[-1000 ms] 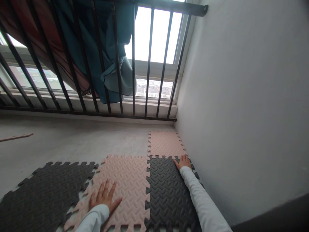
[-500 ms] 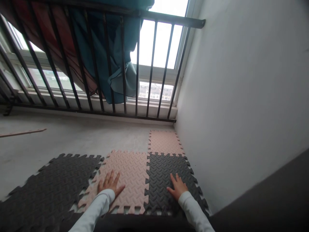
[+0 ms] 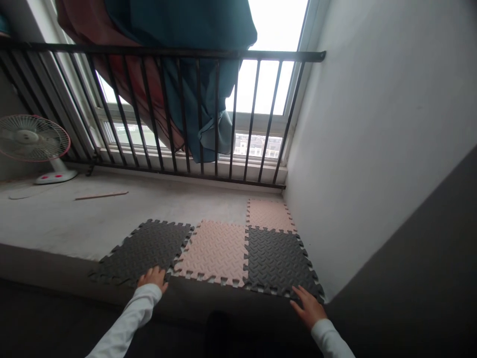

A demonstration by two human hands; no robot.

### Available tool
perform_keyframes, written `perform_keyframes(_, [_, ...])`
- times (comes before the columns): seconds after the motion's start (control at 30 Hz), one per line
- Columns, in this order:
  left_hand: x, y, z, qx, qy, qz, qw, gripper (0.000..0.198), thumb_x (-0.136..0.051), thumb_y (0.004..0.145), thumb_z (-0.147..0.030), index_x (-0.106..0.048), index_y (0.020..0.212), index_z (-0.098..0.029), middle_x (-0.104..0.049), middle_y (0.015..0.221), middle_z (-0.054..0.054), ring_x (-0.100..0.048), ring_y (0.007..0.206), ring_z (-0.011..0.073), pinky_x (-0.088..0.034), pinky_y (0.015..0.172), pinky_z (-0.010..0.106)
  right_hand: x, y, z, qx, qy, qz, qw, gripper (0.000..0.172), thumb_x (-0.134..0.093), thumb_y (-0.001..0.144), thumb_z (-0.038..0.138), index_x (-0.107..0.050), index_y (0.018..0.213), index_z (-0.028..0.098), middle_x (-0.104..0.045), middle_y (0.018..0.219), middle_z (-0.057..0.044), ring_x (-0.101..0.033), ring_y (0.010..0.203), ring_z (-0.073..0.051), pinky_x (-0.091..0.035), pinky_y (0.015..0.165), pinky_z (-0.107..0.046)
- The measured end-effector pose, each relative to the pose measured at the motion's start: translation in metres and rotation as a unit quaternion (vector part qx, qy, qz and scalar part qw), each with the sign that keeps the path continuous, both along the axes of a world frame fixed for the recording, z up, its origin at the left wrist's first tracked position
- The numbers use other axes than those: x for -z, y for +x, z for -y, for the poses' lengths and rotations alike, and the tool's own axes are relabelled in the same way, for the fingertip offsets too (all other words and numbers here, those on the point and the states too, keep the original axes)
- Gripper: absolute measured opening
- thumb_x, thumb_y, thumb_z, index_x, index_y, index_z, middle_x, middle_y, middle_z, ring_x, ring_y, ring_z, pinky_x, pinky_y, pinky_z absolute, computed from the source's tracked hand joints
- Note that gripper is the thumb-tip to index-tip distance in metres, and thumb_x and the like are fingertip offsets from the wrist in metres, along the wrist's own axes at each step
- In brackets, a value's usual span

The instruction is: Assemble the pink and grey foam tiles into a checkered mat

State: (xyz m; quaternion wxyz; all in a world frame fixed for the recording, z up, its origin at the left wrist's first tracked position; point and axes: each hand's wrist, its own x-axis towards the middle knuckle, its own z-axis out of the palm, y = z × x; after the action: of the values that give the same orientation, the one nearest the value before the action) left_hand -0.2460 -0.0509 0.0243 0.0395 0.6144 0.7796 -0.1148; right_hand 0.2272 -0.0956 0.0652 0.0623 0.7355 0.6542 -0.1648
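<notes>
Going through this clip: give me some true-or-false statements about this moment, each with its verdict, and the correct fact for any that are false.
The left hand rests on a pink foam tile. False: it is at the near edge of a dark grey foam tile.

The right hand grips a tile and lifts it. False: it is open, holding nothing, by the corner of another dark grey foam tile.

A pink tile lies between two dark grey tiles. True.

A second pink tile lies beyond them, by the wall. True.

A teal cloth hangs behind the black railing. True.

A fan stands by the right wall. False: the fan stands at the left, beside the railing.
</notes>
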Motion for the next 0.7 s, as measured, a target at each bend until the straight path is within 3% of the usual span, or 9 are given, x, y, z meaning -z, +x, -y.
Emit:
perform_keyframes(0.13, [0.015, -0.019, 0.02, -0.035, -0.035, 0.027, 0.998, 0.047, -0.041, 0.075, -0.033, -0.041, 0.12, -0.02, -0.049, 0.116, 0.012, -0.047, 0.104, 0.023, -0.039, 0.081, 0.035, -0.004, -0.023, -0.009, -0.029, 0.018, -0.009, 0.999, 0.046, -0.04, 0.075, 0.03, -0.044, 0.12, 0.018, -0.04, 0.129, -0.008, -0.036, 0.118, -0.017, -0.032, 0.095, -0.029])
perform_keyframes(0.27, [0.021, -0.02, 0.009, -0.041, -0.034, 0.053, 0.997, 0.042, -0.038, 0.077, -0.03, -0.046, 0.116, -0.016, -0.057, 0.108, 0.012, -0.053, 0.098, 0.0208, -0.041, 0.08, 0.03, -0.008, -0.04, -0.023, -0.043, 0.04, -0.033, 0.998, 0.044, -0.041, 0.075, 0.028, -0.046, 0.118, 0.018, -0.042, 0.127, -0.008, -0.038, 0.116, -0.017, -0.032, 0.095, -0.029])
perform_keyframes(0.33, [0.018, -0.022, -0.002, -0.051, 0.005, 0.064, 0.997, 0.041, -0.038, 0.076, -0.026, -0.049, 0.114, -0.015, -0.058, 0.107, 0.011, -0.055, 0.096, 0.0194, -0.041, 0.08, 0.027, -0.009, -0.04, -0.031, -0.042, 0.04, -0.035, 0.998, 0.043, -0.041, 0.075, 0.027, -0.047, 0.117, 0.018, -0.042, 0.127, -0.008, -0.038, 0.116, -0.017, -0.032, 0.095, -0.029])
perform_keyframes(0.43, [0.007, -0.025, -0.026, -0.087, 0.128, 0.089, 0.984, 0.039, -0.039, 0.075, -0.027, -0.054, 0.109, -0.017, -0.061, 0.105, 0.009, -0.056, 0.094, 0.0189, -0.042, 0.078, 0.025, -0.006, -0.029, -0.046, -0.023, 0.032, -0.003, 0.999, 0.045, -0.043, 0.074, 0.027, -0.044, 0.119, 0.02, -0.038, 0.13, -0.01, -0.036, 0.117, -0.019, -0.034, 0.093, -0.032])
perform_keyframes(0.53, [-0.013, -0.016, -0.061, -0.128, 0.233, 0.155, 0.952, 0.035, -0.043, 0.073, -0.03, -0.06, 0.101, -0.018, -0.064, 0.098, 0.006, -0.058, 0.088, 0.0181, -0.044, 0.076, 0.023, 0.001, -0.011, -0.069, 0.033, -0.025, 0.057, 0.998, 0.057, -0.052, 0.069, 0.031, -0.037, 0.123, 0.022, -0.029, 0.134, -0.013, -0.033, 0.119, -0.024, -0.034, 0.093, -0.039])
perform_keyframes(0.6, [-0.028, 0.001, -0.087, -0.164, 0.263, 0.211, 0.927, 0.033, -0.047, 0.07, -0.03, -0.062, 0.097, -0.018, -0.067, 0.09, 0.004, -0.059, 0.082, 0.0172, -0.045, 0.073, 0.023, 0.008, 0.002, -0.091, 0.067, -0.057, 0.087, 0.992, 0.068, -0.056, 0.065, 0.038, -0.032, 0.127, 0.021, -0.025, 0.136, -0.015, -0.028, 0.121, -0.027, -0.031, 0.094, -0.042])
perform_keyframes(0.7, [-0.046, 0.041, -0.126, -0.182, 0.317, 0.272, 0.89, 0.032, -0.049, 0.069, -0.03, -0.063, 0.095, -0.016, -0.068, 0.081, 0.004, -0.06, 0.077, 0.016, -0.046, 0.07, 0.022, 0.018, 0.02, -0.126, 0.081, -0.041, 0.069, 0.993, 0.075, -0.048, 0.069, 0.048, -0.019, 0.132, 0.019, -0.027, 0.134, -0.018, -0.026, 0.122, -0.027, -0.027, 0.096, -0.044])
